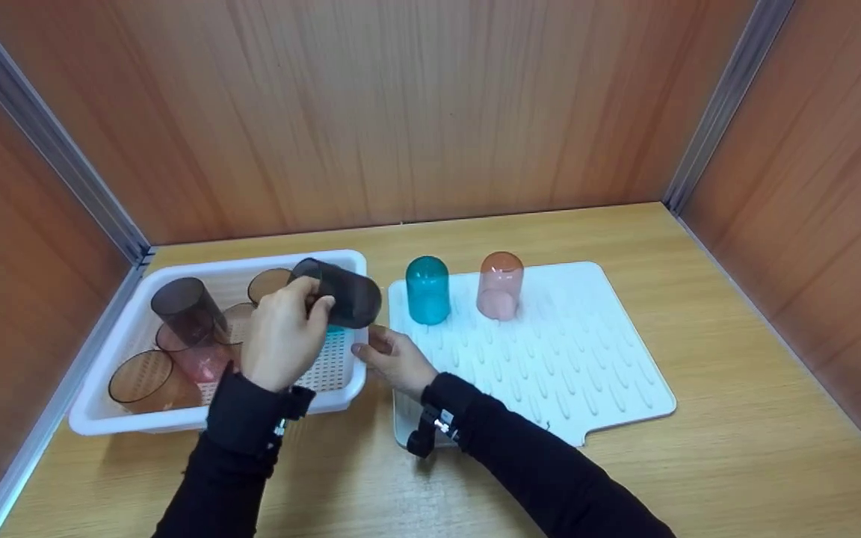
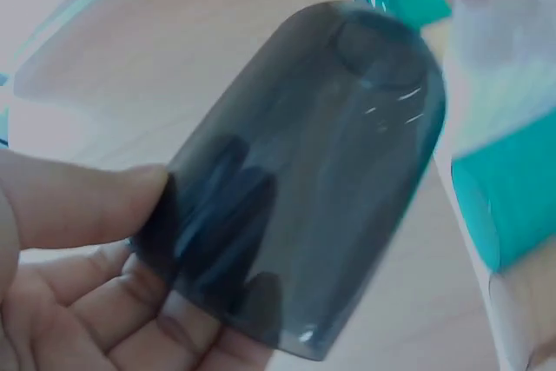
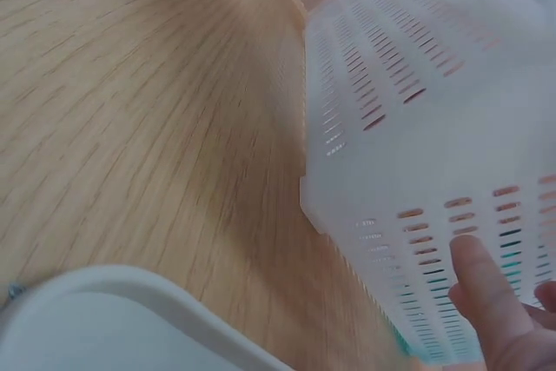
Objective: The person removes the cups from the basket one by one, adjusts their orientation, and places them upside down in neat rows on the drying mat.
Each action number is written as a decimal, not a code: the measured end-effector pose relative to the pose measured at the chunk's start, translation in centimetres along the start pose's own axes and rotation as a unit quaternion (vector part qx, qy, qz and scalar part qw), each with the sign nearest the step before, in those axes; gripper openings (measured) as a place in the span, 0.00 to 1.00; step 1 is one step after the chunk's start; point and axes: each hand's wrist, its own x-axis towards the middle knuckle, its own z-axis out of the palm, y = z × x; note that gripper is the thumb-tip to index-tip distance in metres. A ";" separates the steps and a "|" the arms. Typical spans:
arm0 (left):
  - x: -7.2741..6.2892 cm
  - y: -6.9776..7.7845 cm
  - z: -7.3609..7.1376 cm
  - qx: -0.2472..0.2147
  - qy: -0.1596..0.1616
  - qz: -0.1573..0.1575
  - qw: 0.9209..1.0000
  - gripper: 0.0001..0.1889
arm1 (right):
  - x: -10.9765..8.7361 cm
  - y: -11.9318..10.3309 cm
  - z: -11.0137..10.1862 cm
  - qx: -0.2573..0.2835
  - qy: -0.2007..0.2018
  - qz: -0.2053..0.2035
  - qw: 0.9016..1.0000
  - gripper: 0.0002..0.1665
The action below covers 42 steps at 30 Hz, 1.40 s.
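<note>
Head view: left hand (image 1: 285, 332) clamped on a smoky grey tumbler (image 1: 352, 299), over the 2 o'clock part of the white basket (image 1: 356, 377). Tumbler lies tilted, closed end toward 4 o'clock. Right hand (image 1: 400, 362) at the basket's 3 o'clock edge, digits slightly apart, no tumbler in that grip. White draining board (image 1: 490, 381) on the worktop (image 1: 714, 471), on the basket's 3 o'clock side; teal tumbler (image 1: 427, 291) at its 10, pink tumbler (image 1: 500, 288) at its 11, both domed end up. For a clean carry, best lift the grey one well over the basket rim.

Left wrist view: thumb outside near the mouth, fingers seen through the wall; inside or behind, can't tell. Closed end at 1 o'clock. Firm but light pressure should do; smooth wall probably slips.

Right wrist view: fingertip at 4 o'clock by the slotted outer wall, contact unclear. Avoid shoving the basket.
</note>
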 end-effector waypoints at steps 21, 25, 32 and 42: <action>-4.5 1.5 4.5 -0.260 0.032 -0.044 0.964 0.09 | -0.6 0.7 0.1 -0.006 0.006 -0.043 0.999 0.26; -4.8 1.3 4.8 -0.277 0.036 -0.051 0.959 0.09 | -0.5 0.9 0.0 -0.002 0.002 -0.048 0.999 0.28; -4.8 0.9 5.0 -0.304 0.037 -0.087 0.948 0.09 | -0.6 0.8 -0.6 -0.013 0.007 -0.060 0.998 0.31; -4.9 1.5 4.8 -0.326 0.048 -0.092 0.940 0.09 | -1.9 -1.5 -4.4 0.075 0.041 -0.077 0.993 0.34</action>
